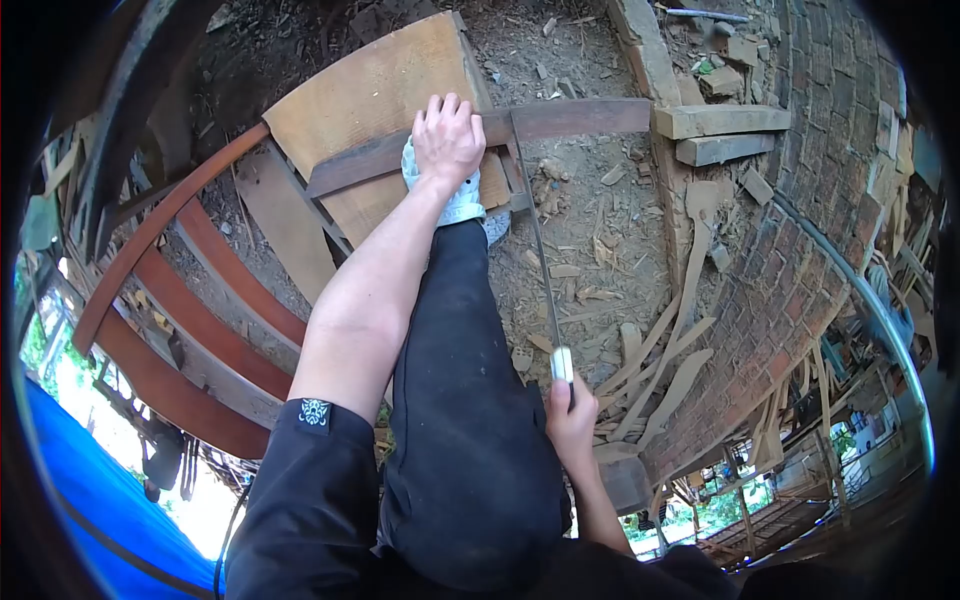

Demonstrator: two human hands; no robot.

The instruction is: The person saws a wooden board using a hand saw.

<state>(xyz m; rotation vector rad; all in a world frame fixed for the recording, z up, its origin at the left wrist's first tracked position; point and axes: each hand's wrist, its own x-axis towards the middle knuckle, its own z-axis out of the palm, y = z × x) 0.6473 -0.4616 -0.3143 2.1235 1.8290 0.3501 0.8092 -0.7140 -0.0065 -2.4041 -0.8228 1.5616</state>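
Note:
A long dark wooden board [365, 165] lies across a broad, light-brown wooden seat or panel [375, 85], its right part sticking out past the edge. My left hand [449, 142] presses down on this board, fingers curled over its far side. Just beneath that hand, my foot in a white shoe [463, 205] stands on the board. In my right hand [572, 420], low and right of my knee, is the handle of a handsaw [541, 262]. Its thin blade runs away from me, and the far end meets the board right of my left hand.
Reddish-brown curved slats in a frame [160, 240] stand at left. Wood offcuts [680, 365] and chips litter the dirt floor at right, beside a brick surface [790, 280]. Two short beams [722, 122] lie at upper right. A blue tarp [90, 490] hangs at lower left.

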